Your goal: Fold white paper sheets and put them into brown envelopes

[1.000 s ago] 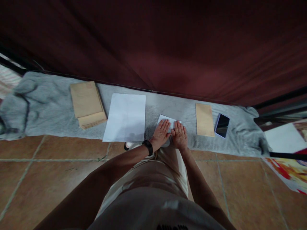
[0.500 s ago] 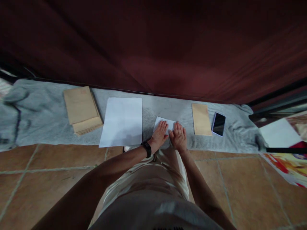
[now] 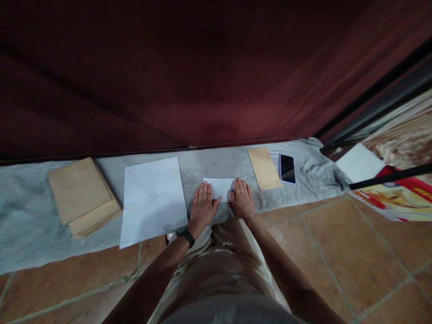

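Note:
A small folded white paper lies on the grey cloth right in front of me. My left hand rests flat on its left end, fingers stretched out and thumb pointing inward. At the right end, my right hand lies palm down with straight fingers on the paper's edge. To the left of my hands is a stack of large white sheets. A single brown envelope lies to the right of my right hand.
Several brown envelopes are piled at the far left of the cloth. A phone lies beyond the single envelope. Behind the cloth hangs a dark red curtain. Off the right end are a white sheet and a colourful printed box.
My left hand has slid from the middle of the small paper to its left end. My right hand stays at the right end. The view has turned somewhat.

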Tool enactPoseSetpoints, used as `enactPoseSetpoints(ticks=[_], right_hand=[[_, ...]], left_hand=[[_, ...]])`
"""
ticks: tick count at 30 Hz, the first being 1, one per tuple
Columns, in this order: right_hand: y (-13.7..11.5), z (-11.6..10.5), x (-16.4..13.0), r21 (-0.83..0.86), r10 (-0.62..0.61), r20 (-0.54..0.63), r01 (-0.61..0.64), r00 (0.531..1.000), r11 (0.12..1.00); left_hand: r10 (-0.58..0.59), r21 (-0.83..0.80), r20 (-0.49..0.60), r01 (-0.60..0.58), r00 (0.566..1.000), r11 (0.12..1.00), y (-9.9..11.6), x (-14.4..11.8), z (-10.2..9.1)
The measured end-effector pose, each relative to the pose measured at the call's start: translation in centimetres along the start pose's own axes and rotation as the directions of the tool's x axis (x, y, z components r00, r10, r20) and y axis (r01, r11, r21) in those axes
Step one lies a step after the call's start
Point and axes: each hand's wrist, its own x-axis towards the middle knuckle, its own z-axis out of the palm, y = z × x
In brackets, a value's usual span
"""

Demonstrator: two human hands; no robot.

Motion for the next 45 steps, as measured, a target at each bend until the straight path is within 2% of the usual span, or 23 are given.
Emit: enactPoseSetpoints(ticks=[2, 5, 7, 16, 20, 26, 30, 36, 41, 45], right_hand=[[-1.4, 0.3, 0.4, 0.033, -0.013, -0.002, 0.013, 1.000, 0.999], [-3.4, 0.8, 0.5, 0.090, -0.095, 0.047, 0.090, 0.994, 0.992], [-4.1, 1.0, 0.4, 0.081, -0.114, 0.073, 0.108, 0.991, 0.991], [-1.2, 0.4, -1.3, -0.024, -0.078, -0.001, 0.078, 0.997, 0.997], [-1.0, 0.4, -1.6, -0.043, -0.067, -0.010, 0.067, 0.998, 0.997], [-1.1, 0.1, -1.4, -0.029, -0.060, 0.001, 0.060, 0.998, 0.998], [-1.2, -0.1, -1.3, -0.007, -0.053, 0.004, 0.053, 0.999, 0.999], [-1.0, 0.0, -1.5, 0.029, -0.042, -0.018, 0.043, 0.999, 0.999], [-1.9, 0.3, -1.0, 0.044, -0.009, -0.019, 0.010, 1.000, 0.999], [-3.7, 0.8, -0.5, 0.081, -0.089, 0.029, 0.087, 0.996, 0.993]], left_hand=[[-0.002, -0.002, -0.007, 0.002, 1.000, 1.000, 0.0, 0.0, 0.0], [0.008, -0.003, 0.003, -0.008, 1.000, 1.000, -0.1, 0.0, -0.1], [0.005, -0.004, 0.007, -0.005, 1.000, 1.000, 0.0, 0.0, -0.2], [-0.029, -0.020, -0.034, 0.028, 0.999, 0.999, 0.0, -0.2, -0.3], [-0.053, -0.002, -0.057, 0.053, 0.997, 0.999, 0.8, 0.4, -0.5], [0.082, -0.036, 0.014, -0.082, 0.997, 0.996, 2.8, 2.8, -0.3], [0.008, -0.043, -0.002, -0.008, 1.000, 0.999, 2.0, 3.0, 0.6], [-0.125, -0.063, -0.100, 0.119, 0.987, 0.991, 0.2, 1.0, 1.1], [-0.149, -0.056, -0.104, 0.143, 0.983, 0.988, 0.3, 0.5, 0.8], [-0.141, -0.042, -0.078, 0.138, 0.987, 0.990, 0.4, 0.7, 0.5]])
